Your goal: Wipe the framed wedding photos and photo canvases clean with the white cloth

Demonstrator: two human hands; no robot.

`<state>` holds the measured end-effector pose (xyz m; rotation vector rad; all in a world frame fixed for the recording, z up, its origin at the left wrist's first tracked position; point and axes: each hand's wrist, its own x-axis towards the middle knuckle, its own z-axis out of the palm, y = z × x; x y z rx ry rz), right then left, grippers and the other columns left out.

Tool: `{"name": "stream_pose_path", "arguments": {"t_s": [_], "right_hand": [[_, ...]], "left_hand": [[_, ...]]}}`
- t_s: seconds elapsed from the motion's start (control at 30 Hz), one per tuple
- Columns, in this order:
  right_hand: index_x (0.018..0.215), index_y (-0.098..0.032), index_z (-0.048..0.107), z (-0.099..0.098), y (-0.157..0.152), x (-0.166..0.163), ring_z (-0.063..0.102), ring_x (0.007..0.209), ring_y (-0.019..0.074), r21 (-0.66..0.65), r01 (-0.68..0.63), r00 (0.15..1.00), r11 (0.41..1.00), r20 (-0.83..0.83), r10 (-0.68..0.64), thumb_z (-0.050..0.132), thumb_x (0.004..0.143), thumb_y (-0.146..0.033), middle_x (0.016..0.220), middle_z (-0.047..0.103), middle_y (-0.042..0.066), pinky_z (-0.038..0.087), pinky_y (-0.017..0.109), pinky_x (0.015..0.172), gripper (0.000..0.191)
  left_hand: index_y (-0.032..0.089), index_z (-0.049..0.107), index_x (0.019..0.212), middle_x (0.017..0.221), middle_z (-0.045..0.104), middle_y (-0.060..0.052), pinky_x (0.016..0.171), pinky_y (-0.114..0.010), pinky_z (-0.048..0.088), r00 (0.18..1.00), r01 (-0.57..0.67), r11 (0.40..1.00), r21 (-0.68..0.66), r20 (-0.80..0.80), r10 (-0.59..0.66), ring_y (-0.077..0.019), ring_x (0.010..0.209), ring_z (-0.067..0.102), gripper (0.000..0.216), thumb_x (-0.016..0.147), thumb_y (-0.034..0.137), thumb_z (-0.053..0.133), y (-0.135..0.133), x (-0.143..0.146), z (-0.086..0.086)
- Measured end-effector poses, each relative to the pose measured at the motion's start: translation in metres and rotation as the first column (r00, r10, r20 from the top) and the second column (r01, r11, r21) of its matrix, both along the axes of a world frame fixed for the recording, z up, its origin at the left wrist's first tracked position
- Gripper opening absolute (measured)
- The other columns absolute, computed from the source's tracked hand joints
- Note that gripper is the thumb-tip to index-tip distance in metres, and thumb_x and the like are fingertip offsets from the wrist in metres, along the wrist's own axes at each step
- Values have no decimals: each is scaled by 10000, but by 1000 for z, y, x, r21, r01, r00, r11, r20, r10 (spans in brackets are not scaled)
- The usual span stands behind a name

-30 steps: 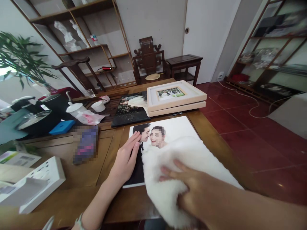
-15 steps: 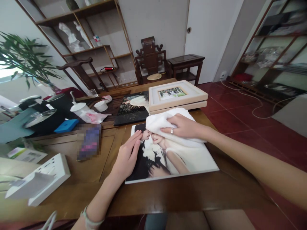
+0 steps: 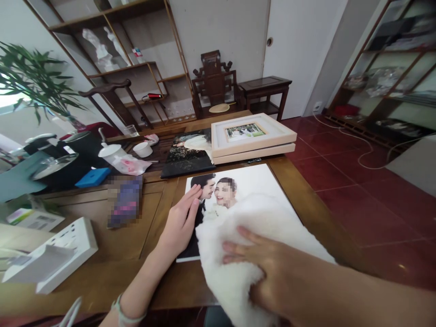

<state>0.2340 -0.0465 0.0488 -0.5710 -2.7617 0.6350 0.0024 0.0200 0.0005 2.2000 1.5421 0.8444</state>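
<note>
Photo panel (image 3: 247, 181) is laid flat on the worktop (image 3: 180, 286), steadied near its left edge by the flat left hand (image 3: 179, 222). White cloth (image 3: 218, 254) is pressed by the right hand (image 3: 272, 261), grip can't be told; pressure is best spread lightly and evenly

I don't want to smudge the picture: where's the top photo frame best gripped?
Probably by its left and right outer sides, coming from the near edge. The top photo frame lies flat on another frame, and its thick sides stand clear of the small picture.
</note>
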Motion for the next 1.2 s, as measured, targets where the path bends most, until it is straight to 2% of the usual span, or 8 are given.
{"name": "stream_pose_path", "arguments": {"t_s": [0.13, 0.23, 0.5, 0.63, 0.77, 0.93, 1.07, 1.2], "right_hand": [[746, -182, 640, 3, 23, 7, 617, 745, 195, -182, 155, 987, 971, 2, -158, 577, 750, -271, 783, 688, 52, 451, 319, 747, 110], [600, -178, 538, 1, 62, 9, 485, 538, 139, -176, 332, 939, 927, -32, -343, 519, 819, -376, 574, 563, 4, 344, 271, 519, 296], [605, -163, 498, -7, 141, -13, 460, 587, 130, -84, 448, 873, 890, -177, -455, 483, 830, -330, 617, 537, 6, 289, 261, 560, 280], [624, -161, 533, -2, 122, -13, 457, 568, 143, 25, 414, 908, 910, -92, -410, 481, 831, -327, 585, 527, 15, 299, 266, 554, 271], [595, -172, 564, 5, 63, -9, 530, 628, 189, 87, 352, 934, 932, 32, -356, 528, 771, -268, 611, 580, 48, 388, 309, 661, 204], [617, -206, 602, 15, 1, -6, 587, 726, 202, -63, 142, 989, 988, 60, -138, 591, 683, -201, 692, 647, 21, 369, 365, 912, 67], [639, -201, 596, 14, 10, 3, 579, 713, 196, -139, 253, 967, 957, 61, -247, 585, 735, -256, 663, 622, 27, 425, 308, 750, 111], [643, -174, 554, 1, 63, 13, 525, 624, 178, -59, 477, 878, 877, 2, -478, 481, 847, -412, 667, 593, 54, 366, 283, 571, 321]], "left_hand": [[126, 577, 1212, 1356, 505, -86, 1107, -385, 294, 1000, -1, 1000, -1, -5, 1, -186, 1286, 427, 431, 947, 357, 327, 0, 0, 0], [128, 579, 1210, 1347, 516, -83, 1106, -380, 297, 1000, 3, 1000, 7, 12, -3, -183, 1278, 438, 424, 948, 350, 331, -1, 1, 0], [123, 600, 1182, 1321, 542, -87, 1091, -379, 325, 1000, -17, 1000, 16, 18, 17, -194, 1251, 472, 421, 946, 346, 333, -1, 3, 3], [126, 604, 1176, 1324, 538, -89, 1089, -388, 326, 1000, -8, 1000, 22, 27, 7, -199, 1255, 467, 416, 944, 343, 334, -1, 2, 3], [132, 605, 1179, 1330, 532, -85, 1098, -386, 311, 999, -5, 1000, 23, 33, 5, -199, 1260, 461, 413, 940, 346, 345, -1, 2, 2], [125, 601, 1183, 1334, 528, -89, 1102, -387, 302, 999, -12, 1000, 3, 36, 12, -197, 1270, 449, 423, 940, 349, 337, 0, 2, 2], [134, 601, 1182, 1332, 531, -85, 1101, -387, 306, 999, -15, 1000, 4, 38, 15, -191, 1266, 454, 417, 940, 348, 337, -1, 2, 2], [135, 606, 1175, 1321, 542, -85, 1097, -392, 313, 999, -20, 1000, 10, 36, 20, -195, 1260, 461, 417, 941, 347, 333, -1, 2, 2]]}}
